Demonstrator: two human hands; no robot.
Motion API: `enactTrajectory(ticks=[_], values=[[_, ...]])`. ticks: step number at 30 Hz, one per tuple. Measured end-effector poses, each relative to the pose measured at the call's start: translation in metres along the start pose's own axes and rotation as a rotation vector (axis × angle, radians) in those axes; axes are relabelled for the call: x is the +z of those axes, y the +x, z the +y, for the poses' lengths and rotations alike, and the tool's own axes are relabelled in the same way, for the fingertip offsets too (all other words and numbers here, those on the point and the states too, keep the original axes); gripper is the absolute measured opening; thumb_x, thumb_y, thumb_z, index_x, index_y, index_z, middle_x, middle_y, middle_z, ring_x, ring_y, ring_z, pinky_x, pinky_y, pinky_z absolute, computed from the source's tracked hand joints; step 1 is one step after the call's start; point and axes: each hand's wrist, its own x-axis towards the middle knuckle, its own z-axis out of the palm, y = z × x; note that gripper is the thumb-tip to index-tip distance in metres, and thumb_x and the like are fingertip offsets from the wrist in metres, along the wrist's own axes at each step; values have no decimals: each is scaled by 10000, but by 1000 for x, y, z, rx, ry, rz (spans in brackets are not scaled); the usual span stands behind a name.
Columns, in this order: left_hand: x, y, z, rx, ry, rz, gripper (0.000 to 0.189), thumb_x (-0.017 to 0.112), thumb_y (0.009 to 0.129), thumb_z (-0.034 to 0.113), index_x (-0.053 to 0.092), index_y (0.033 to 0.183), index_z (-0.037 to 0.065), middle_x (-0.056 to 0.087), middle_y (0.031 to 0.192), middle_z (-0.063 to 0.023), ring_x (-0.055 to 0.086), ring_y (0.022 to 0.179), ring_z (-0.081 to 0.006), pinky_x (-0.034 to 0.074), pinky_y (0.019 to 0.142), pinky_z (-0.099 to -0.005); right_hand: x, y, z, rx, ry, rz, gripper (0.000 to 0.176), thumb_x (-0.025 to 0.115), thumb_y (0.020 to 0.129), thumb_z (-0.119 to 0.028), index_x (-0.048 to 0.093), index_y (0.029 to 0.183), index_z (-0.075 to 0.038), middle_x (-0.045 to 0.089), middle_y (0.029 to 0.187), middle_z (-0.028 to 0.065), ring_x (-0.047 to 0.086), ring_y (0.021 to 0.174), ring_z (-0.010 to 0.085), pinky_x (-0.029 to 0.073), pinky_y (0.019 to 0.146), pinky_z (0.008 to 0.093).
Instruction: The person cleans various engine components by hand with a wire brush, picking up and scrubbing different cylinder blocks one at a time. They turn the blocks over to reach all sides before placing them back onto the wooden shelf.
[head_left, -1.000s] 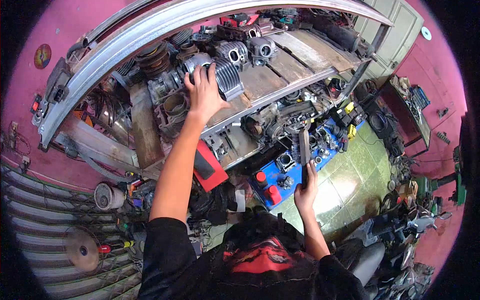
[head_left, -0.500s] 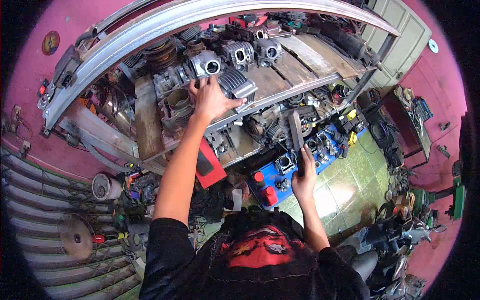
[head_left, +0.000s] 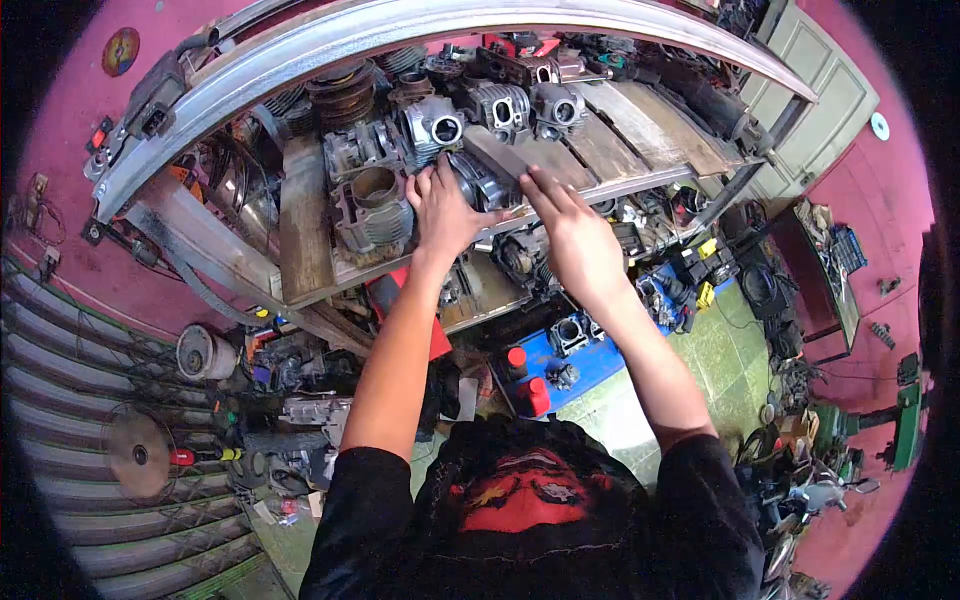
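My left hand (head_left: 446, 214) rests on the near left side of a dark finned engine part (head_left: 482, 184) on the wooden workbench, its fingers spread around that side. My right hand (head_left: 582, 240) is wrapped round one end of a long, flat grey-brown bar (head_left: 500, 155), which lies across the top of the part and hides some of it. Just behind stands a silver cylinder head (head_left: 435, 124). Left of my left hand is an engine cylinder (head_left: 372, 215) with a round bore.
More cylinder heads (head_left: 557, 105) line the back of the bench (head_left: 305, 220). A metal beam (head_left: 400, 35) arches above. Below are a blue mat (head_left: 590, 372) with engine parts and red containers (head_left: 535, 396), and a red box (head_left: 440, 342). A fan (head_left: 140, 452) stands at lower left.
My right hand has moved up and left, bringing the bar from above the blue mat onto the finned part. My left hand stays at the part. The view has shifted slightly.
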Motion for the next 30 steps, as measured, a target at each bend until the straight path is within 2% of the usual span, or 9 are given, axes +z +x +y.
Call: enactTrajectory(ticks=[1,5,9,13,17,21,24,28,30], values=[[6,0,-3,12,2,35,1335,957,599,621,358,1536,-118,529,1461,-275,407,1434,-410,178,1239,-581,5,10,-6,-12,-100,14,705,570,844,65,526,1541,-33,530,1599,138,590,1375,341,575,1070,432],[18,-2,-9,18,1,63,1246,952,624,528,367,1528,-99,544,1434,-259,421,1422,-406,191,1236,-589,24,63,-19,6,-102,7,531,597,909,-36,605,1440,-34,600,1504,110,598,1321,320,627,978,414],[16,-3,-6,34,-44,111,1180,935,645,527,405,1493,-99,540,1453,-269,438,1433,-407,179,1259,-591,42,96,-14,-99,-116,20,445,683,858,-98,697,1295,-11,650,1441,130,651,1218,327,573,1033,400],[7,-4,3,-18,2,82,1116,932,660,497,449,1451,-125,562,1449,-268,437,1449,-387,170,1287,-569,14,62,-3,-141,-24,19,498,674,838,-49,682,1335,-12,655,1409,121,627,1244,306,560,1048,411],[3,1,5,-84,1,22,1093,931,667,487,461,1437,-130,557,1460,-276,432,1459,-384,164,1290,-569,-19,28,7,-241,-123,29,510,679,806,-8,692,1316,-6,666,1363,123,626,1241,312,560,1041,433],[7,-2,4,-50,24,26,1080,941,664,476,465,1417,-134,546,1470,-298,421,1478,-403,173,1305,-549,-6,64,15,-263,-87,14,485,684,799,-8,713,1283,-12,707,1264,118,650,1197,321,570,1016,420],[7,-2,3,-20,20,61,1066,948,666,456,461,1406,-138,526,1483,-338,410,1494,-436,175,1318,-543,19,101,20,-282,-69,-2,475,673,807,-1,717,1280,-16,713,1267,116,654,1189,325,564,1019,415],[5,-1,4,-35,21,6,1057,949,670,438,457,1402,-144,486,1511,-388,385,1523,-451,157,1328,-540,18,92,22,-275,-51,17,448,654,834,-17,715,1277,-14,703,1313,124,647,1197,324,551,1036,413],[5,-1,3,-40,21,-2,1044,950,670,433,462,1391,-142,473,1519,-401,374,1533,-454,154,1331,-536,-2,65,19,-274,-100,-29,467,635,868,-55,686,1330,-11,679,1374,144,615,1264,342,486,1135,441]])
